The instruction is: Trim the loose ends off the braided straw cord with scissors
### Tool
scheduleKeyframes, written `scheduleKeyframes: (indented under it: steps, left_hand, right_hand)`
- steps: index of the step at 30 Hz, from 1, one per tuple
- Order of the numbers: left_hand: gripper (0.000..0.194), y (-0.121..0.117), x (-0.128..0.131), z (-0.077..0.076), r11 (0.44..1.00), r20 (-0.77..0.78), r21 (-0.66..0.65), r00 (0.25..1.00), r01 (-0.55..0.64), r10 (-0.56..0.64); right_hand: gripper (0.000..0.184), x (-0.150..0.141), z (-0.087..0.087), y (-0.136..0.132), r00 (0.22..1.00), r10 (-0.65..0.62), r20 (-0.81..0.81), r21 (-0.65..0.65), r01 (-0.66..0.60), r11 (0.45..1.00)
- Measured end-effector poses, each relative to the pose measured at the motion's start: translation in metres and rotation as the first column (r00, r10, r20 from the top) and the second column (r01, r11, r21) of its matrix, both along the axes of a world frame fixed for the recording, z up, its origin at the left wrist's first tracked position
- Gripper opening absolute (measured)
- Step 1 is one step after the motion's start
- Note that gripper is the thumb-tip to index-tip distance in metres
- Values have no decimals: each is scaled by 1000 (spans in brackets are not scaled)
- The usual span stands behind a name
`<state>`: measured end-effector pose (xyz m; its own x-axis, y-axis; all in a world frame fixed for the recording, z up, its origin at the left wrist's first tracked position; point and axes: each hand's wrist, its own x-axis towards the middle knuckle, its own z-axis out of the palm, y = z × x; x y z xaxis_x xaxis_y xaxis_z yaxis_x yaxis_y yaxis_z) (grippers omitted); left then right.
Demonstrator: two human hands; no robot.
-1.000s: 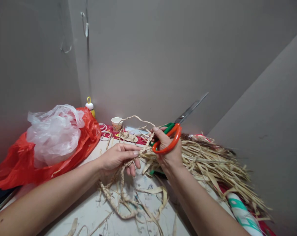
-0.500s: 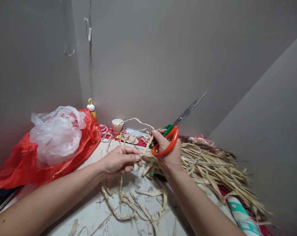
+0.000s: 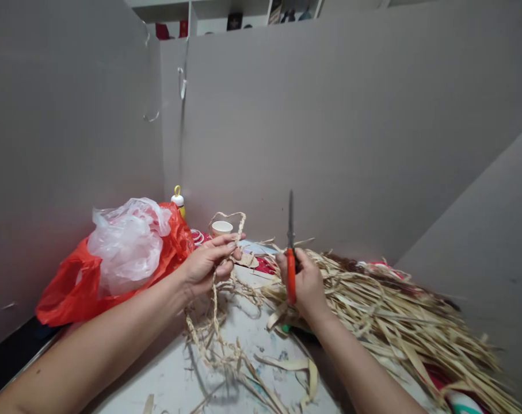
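Evidently a tight corner: plain grey partition walls (image 3: 338, 126) around me, and over their top edge, a white open shelf (image 3: 211, 20) with small dark and red items. Work surface: a white table (image 3: 157, 359), smudged with dark marks and littered with straw scraps.

I take the white paper cup (image 3: 222, 229) at the back as landmark. Nearer me than the cup, the left hand (image 3: 211, 259), thumb and fingers pinched on a straw-coloured braided cord (image 3: 216, 307); its thin end arches by the cup, the rest hangs in loops towards the tabletop.

Right of the cup, the right hand (image 3: 306, 282), fingers curled round orange-handled metal scissors (image 3: 291, 270). Blades point up, edge-on; I cannot tell whether they are parted. Farther right, a heap of dry, pale straw strips (image 3: 381, 310).

Left of the cup: a yellow-and-white bottle (image 3: 178, 201), then a crumpled red plastic bag (image 3: 71, 287) with a whitish translucent bag (image 3: 126, 247) bunched on it.
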<state>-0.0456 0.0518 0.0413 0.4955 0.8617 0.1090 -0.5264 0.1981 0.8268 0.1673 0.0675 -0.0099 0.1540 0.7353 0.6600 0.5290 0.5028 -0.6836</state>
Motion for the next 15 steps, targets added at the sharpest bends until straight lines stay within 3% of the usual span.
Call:
scheduleKeyframes:
  steps: [3,6,10,15]
  left_hand:
    - [30,4,-7,4,1000,31,2,1000,-6,6]
    - [29,6,-12,7,1000,54,2,999,2,-2]
    - [29,6,-15,11,1000,83,-2,996,12,-12]
    - [21,4,-16,15,999,67,25,997,26,-28]
  right_hand:
    - [27,6,-9,1,917,-93,387,34,87,996]
    - [23,8,-15,1,813,-135,567,85,105,991]
    - [19,9,-20,2,715,-185,674,140,122,983]
    - [23,11,-21,3,659,-245,711,167,180,969]
